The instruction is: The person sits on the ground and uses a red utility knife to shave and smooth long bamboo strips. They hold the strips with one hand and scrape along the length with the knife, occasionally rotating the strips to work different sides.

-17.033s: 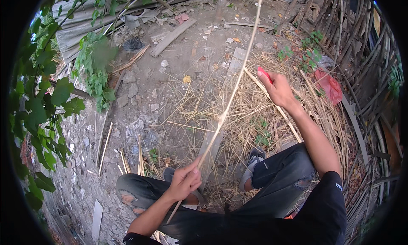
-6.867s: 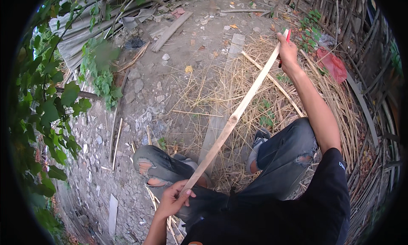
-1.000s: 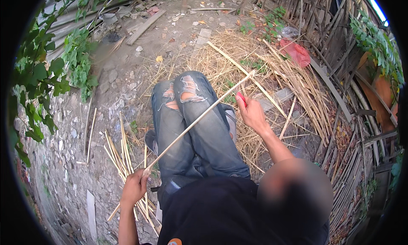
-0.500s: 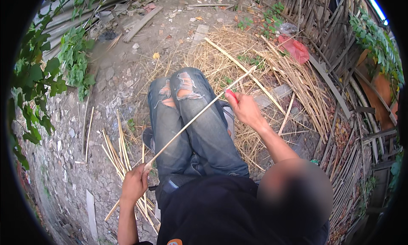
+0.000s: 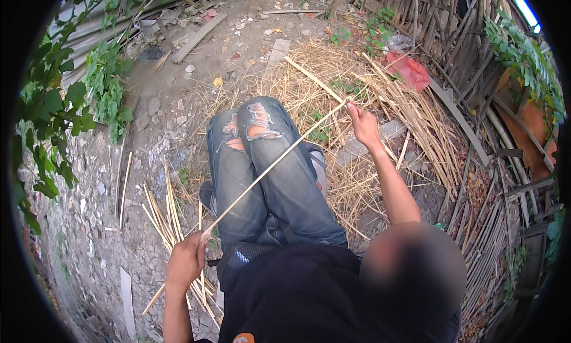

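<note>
And there goes the right hand, up and out from beside the middle stretch of the pale strip to its far end, which sits beyond and to the right of the knees of the jeans. Half a second ago red showed plainly at that thumb; now hardly any does. For the work on the strip, it looks as if attention has passed to that far tip. The left hand has barely stirred: just left of the jeans' upper part, fingers wrapped firmly about the near end, thumb along it.

So the strip runs slantwise between the two hands, passing over the jeans from left to right; whether it touches the cloth is impossible to tell. The right forearm reaches well forward, to the right of the jeans, wrist lifted, thumb toward the tip. Its fingers look curled, but whether they pinch the strip, or have a red tool tucked inside, cannot be told from here. The left forearm comes up steeply, wrist bent in toward the jeans.

Around them, loose sticks lie left of the jeans, straw spreads beyond and to the right, and farther right rests a red plastic bag.
</note>
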Demonstrator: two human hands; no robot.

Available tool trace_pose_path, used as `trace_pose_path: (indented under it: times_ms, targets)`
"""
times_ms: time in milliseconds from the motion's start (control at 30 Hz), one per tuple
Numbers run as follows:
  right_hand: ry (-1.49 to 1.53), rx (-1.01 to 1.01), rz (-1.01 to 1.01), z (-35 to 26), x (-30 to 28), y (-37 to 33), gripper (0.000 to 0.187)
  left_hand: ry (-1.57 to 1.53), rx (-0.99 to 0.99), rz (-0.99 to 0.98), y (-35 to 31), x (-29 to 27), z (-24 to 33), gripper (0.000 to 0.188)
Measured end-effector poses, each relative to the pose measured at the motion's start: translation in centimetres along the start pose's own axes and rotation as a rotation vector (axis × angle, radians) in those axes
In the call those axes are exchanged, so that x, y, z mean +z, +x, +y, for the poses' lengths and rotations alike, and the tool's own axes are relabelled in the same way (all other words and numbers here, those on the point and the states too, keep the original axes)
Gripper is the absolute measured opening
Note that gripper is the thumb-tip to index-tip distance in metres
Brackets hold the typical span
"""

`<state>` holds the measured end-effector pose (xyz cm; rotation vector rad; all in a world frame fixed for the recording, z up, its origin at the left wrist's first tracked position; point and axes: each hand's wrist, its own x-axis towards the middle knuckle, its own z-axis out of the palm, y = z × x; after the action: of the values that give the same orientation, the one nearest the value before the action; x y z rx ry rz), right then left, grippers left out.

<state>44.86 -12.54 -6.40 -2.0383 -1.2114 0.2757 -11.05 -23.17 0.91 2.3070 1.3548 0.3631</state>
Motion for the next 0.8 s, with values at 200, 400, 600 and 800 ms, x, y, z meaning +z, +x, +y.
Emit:
trace_pose_path:
  times_ms: [200,400,600,800]
  targets:
    - [0.088,-0.135,-0.189,-6.2,1.5,-5.0,0.056,-0.125,-0.107,-0.133,0.6,0.5,-0.9,0.015]
    - [0.264,-0.242,-0.317,-10.0,3.6,-9.7,0.054,-0.281,-0.155,-0.119,2.3,2.1,0.7,0.024]
    - [0.411,-0.165,-0.242,-8.6,5.1,-8.6,0.044,-0.294,-0.078,-0.096,6.3,3.6,3.7,0.035]
    - [0.993,0.171,-0.340,-9.3,4.6,-7.9,0.023,-0.363,0.002,-0.096,9.3,6.3,3.9,0.036]
